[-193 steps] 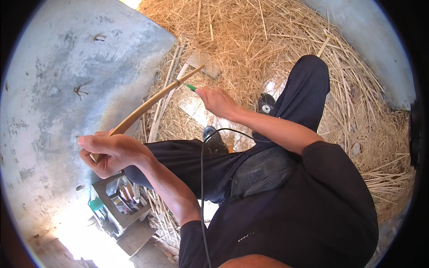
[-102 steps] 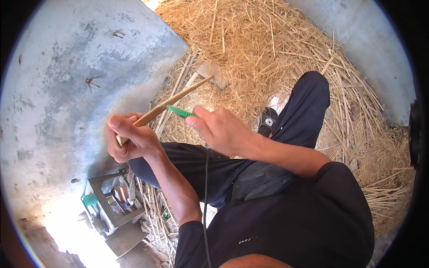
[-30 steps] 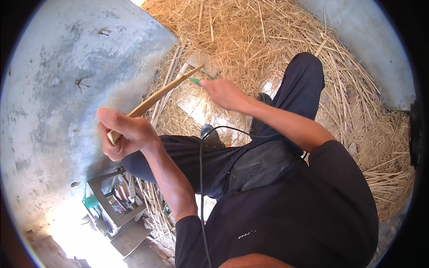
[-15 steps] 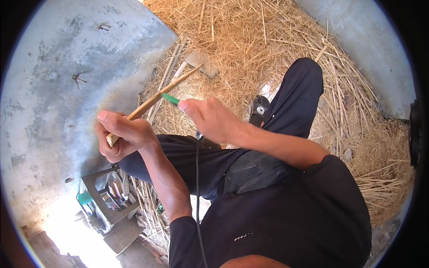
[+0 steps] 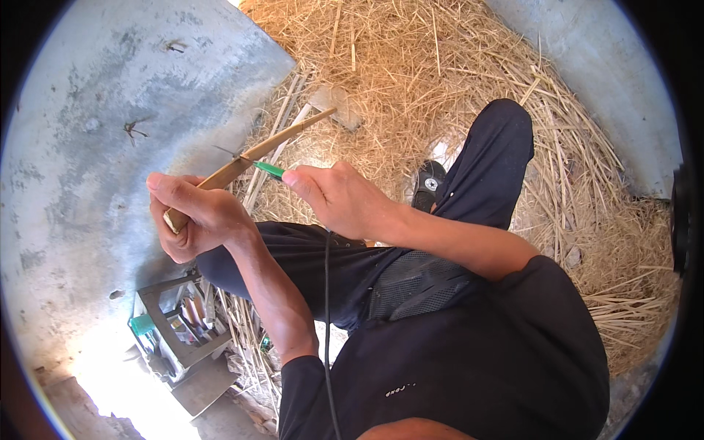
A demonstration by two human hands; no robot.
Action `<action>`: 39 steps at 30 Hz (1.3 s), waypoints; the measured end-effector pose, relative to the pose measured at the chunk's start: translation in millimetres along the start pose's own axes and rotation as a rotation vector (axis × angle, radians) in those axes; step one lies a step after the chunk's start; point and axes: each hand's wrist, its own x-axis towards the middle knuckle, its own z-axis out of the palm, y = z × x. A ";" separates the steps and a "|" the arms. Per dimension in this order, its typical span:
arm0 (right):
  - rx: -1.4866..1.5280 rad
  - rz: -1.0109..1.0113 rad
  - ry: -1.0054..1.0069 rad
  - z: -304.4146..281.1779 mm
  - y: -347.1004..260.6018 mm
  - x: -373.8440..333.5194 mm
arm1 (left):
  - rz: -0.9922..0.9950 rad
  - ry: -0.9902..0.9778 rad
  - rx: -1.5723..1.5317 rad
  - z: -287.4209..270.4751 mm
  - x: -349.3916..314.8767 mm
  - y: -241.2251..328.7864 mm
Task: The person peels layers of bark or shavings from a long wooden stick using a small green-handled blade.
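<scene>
My left hand (image 5: 207, 218) is closed around the near end of a bamboo strip (image 5: 282, 136), which slants up and away to the right with its thin tip free. Wrapped in the fingers of my right hand (image 5: 346, 199) is a knife with a green handle (image 5: 268, 170). Its narrow dark blade crosses the strip around the middle, and the blade's tip shows beyond the strip's far edge. Most of the handle is hidden inside my right fist.
Straw and shavings (image 5: 411, 81) cover the floor ahead and to the right. A grey wall (image 5: 88, 161) stands close on my left. Below it sits a small wooden rack (image 5: 180, 334) holding tools. My bent legs lie under my hands, and a black cable (image 5: 327, 323) hangs down.
The knife has shifted slightly left and down along the strip, and its blade now shows across it. My left hand has drawn a little left, and the strip is turned flatter.
</scene>
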 end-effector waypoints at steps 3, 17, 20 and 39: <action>-0.177 0.059 0.059 11.4 60.9 9.9 | -0.031 -0.002 -0.030 -0.3 2.6 6.5; -0.145 0.170 0.020 12.2 92.5 11.5 | -0.152 0.039 -0.036 -2.2 0.3 11.8; -0.226 0.228 -0.066 10.6 87.2 17.2 | -0.057 0.000 -0.138 -4.6 1.9 5.1; -0.292 0.269 -0.154 19.5 86.7 -28.1 | 0.092 0.050 -0.014 -64.3 -56.0 -5.1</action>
